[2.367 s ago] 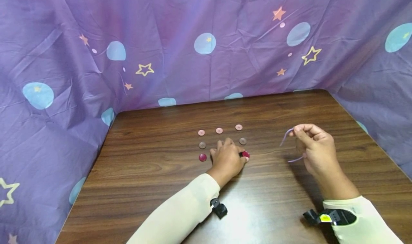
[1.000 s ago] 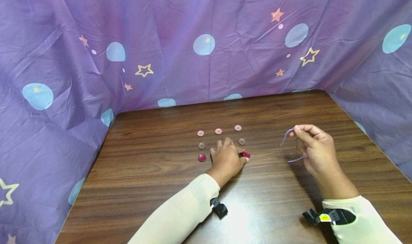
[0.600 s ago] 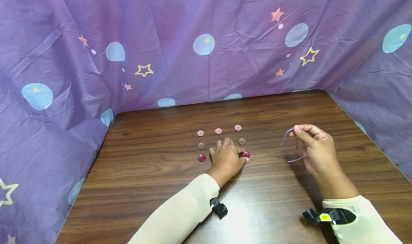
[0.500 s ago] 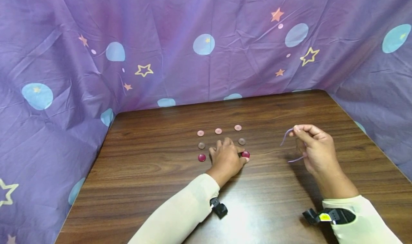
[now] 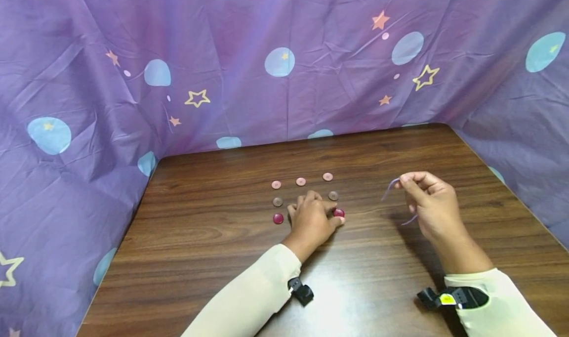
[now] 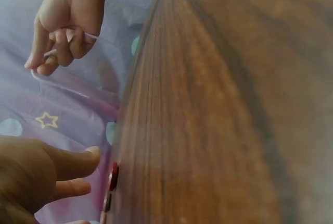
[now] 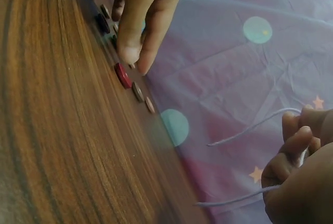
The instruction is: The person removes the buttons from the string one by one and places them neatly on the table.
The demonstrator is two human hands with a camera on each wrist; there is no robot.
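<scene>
In the head view my left hand point(image 5: 311, 221) hovers low over the buttons, thumb and forefinger spread near a crimson button point(image 5: 339, 213). The wrist views show that button point(image 7: 123, 75) lying on the table, just apart from the fingertips. Off to the right, my right hand point(image 5: 434, 203) is raised and pinches a thin purple cord point(image 5: 389, 189); its two ends hang free. Another crimson button point(image 5: 278, 219) lies left of my left hand. Two brownish buttons, one at left point(image 5: 277, 202) and one at right point(image 5: 333, 195), lie farther back. Dark buttons point(image 7: 102, 23) partly show beneath the left hand.
A back row holds three pink buttons, left point(image 5: 276, 185), middle point(image 5: 301, 181) and right point(image 5: 328, 177). All lie on a brown wood-grain table point(image 5: 213, 258). A purple curtain point(image 5: 240, 65) with stars and planets hangs round the back and sides.
The crimson button at right, earlier tilted between left thumb and forefinger, now lies flat, and the fingers have let go. The right hand has shifted slightly left and turned, still pinching the cord.
</scene>
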